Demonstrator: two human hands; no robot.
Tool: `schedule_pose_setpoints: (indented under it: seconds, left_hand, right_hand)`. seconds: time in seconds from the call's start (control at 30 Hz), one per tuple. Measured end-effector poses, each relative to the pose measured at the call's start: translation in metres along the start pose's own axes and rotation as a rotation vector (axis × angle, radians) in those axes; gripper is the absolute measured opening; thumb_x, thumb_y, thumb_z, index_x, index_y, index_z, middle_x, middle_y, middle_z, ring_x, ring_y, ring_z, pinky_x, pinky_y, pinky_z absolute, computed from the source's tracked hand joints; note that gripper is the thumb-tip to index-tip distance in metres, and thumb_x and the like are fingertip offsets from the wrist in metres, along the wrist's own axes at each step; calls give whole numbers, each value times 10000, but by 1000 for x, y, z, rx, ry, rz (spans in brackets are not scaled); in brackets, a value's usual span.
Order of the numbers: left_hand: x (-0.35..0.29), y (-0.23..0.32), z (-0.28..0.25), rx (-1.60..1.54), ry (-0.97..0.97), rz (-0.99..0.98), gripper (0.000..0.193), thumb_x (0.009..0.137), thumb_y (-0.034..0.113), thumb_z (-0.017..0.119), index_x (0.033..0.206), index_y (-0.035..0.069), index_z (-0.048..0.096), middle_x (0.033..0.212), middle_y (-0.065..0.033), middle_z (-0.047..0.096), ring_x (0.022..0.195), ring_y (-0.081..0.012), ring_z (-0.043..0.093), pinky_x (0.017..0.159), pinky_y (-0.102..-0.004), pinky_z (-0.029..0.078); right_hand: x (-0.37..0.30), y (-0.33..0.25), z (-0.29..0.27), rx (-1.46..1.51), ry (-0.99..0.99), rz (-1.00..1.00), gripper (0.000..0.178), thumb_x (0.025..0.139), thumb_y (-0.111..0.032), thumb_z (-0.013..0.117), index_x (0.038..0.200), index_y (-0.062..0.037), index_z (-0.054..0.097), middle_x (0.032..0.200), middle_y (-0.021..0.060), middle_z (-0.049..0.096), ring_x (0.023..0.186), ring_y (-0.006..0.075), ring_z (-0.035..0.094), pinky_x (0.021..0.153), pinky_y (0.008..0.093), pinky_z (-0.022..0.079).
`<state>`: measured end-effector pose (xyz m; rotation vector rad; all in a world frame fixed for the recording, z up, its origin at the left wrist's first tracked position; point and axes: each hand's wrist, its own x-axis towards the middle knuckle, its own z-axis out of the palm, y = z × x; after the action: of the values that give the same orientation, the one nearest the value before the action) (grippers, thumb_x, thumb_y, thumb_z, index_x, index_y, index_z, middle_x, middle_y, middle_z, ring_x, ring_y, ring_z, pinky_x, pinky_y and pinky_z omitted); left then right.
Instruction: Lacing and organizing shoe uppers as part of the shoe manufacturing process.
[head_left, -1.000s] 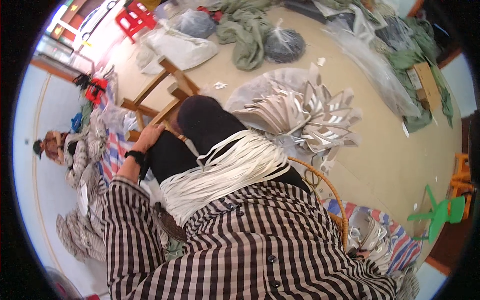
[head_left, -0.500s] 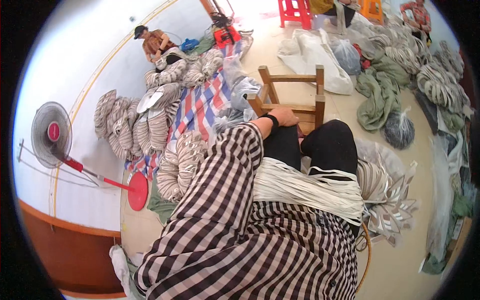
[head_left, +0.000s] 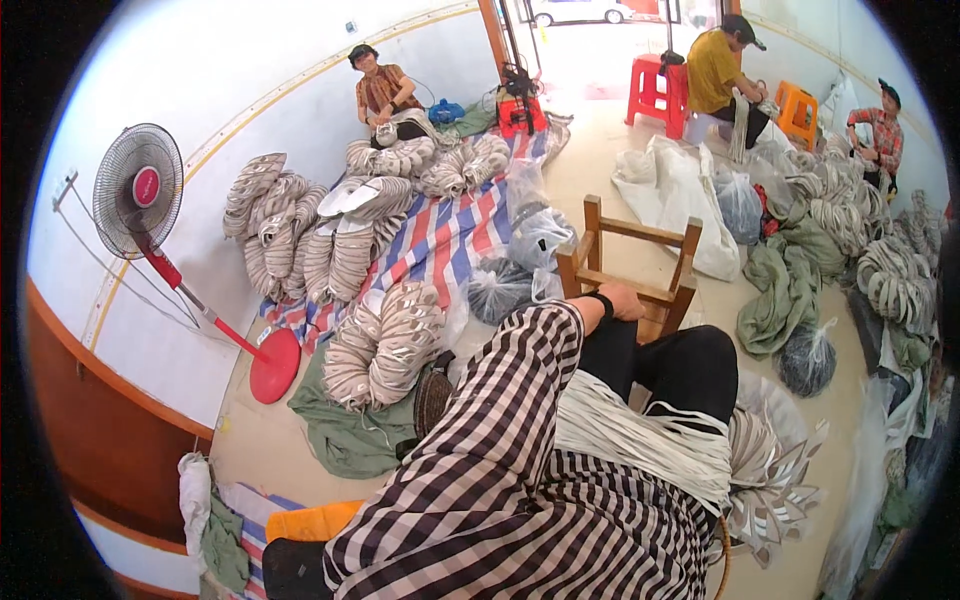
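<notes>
My left hand point(head_left: 622, 301), with a black band at the wrist, rests over my left knee beside an upturned wooden stool point(head_left: 634, 228). Its fingers lie loosely over the black trouser leg, and it appears to hold nothing. Across my lap lies a bundle of long, thin off-white strips point(head_left: 640, 435). My right hand is out of view. On the floor to my right, flat grey-and-white cut pieces point(head_left: 770, 480) fan out on clear plastic.
Bundles of beige strap-like pieces point(head_left: 385, 345) stand on green cloth point(head_left: 345, 440) and a striped sheet point(head_left: 440, 235). A red-based fan point(head_left: 275, 365) stands left. Plastic bags point(head_left: 808, 360) and green sacks point(head_left: 775, 290) lie right. Several people sit farther off, one in a yellow top point(head_left: 712, 75).
My view has swung up and left, so the doorway and more of the seated people show. My left hand stays on my knee, and the strips remain on my lap.
</notes>
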<state>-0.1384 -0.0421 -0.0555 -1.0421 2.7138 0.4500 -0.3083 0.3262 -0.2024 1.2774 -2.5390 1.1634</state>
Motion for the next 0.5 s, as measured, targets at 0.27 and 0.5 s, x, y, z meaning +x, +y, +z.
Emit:
schedule_pose_setpoints:
  seconds: [0.27, 0.5]
  left_hand:
    - [-1, 1, 11, -21, 48, 66, 487, 839, 405, 437, 998, 14, 681, 1079, -220, 634, 1021, -378, 603, 891, -449, 465]
    - [-16, 2, 2, -93, 44, 73, 442, 806, 326, 440, 997, 7, 679, 1106, -209, 630, 1048, -357, 595, 904, -436, 455]
  right_hand:
    - [79, -31, -18, 81, 144, -118, 410, 862, -328, 556, 1097, 1, 489, 998, 170, 575, 921, 287, 561, 782, 416, 429]
    - [129, -36, -54, 98, 202, -260, 455, 861, -345, 562, 1131, 9, 468, 1031, 171, 567, 952, 281, 553, 809, 411, 424]
